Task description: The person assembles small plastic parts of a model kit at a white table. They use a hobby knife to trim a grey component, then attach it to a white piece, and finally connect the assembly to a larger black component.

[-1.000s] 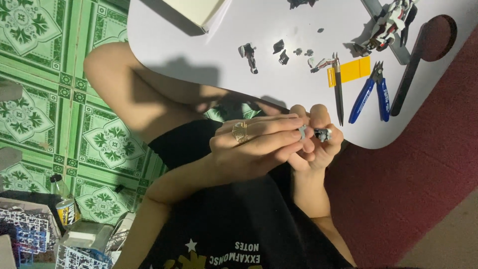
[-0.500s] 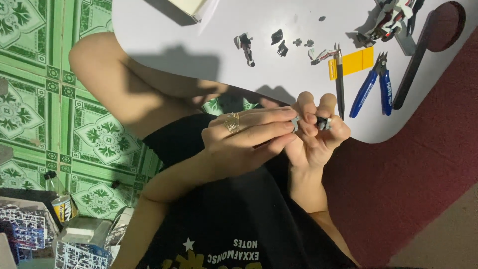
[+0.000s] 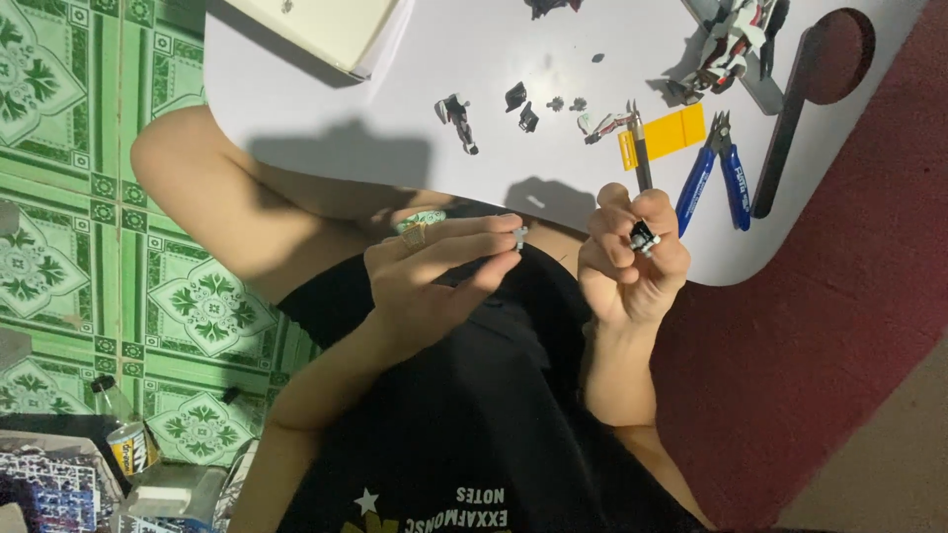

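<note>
My left hand [image 3: 434, 271], with a ring on one finger, pinches a tiny grey model part [image 3: 519, 235] between thumb and fingertips. My right hand [image 3: 632, 262] grips a small black and white model part [image 3: 643, 238]. The two hands are held apart over my lap, just at the near edge of the white table [image 3: 395, 109]. On the table near my right hand lie a hobby knife [image 3: 640, 158], a yellow flat piece [image 3: 670, 135] and blue nippers [image 3: 716, 168].
Several small dark model parts [image 3: 459, 120] lie scattered mid-table. A partly built white robot figure [image 3: 731, 44] and a long black tool [image 3: 790, 118] are at the far right, a pale box [image 3: 326, 30] at the back. Green patterned floor tiles [image 3: 69, 197] lie left, red mat [image 3: 820, 345] right.
My hands were pressed together around the small parts; now they have drawn apart, each holding one piece.
</note>
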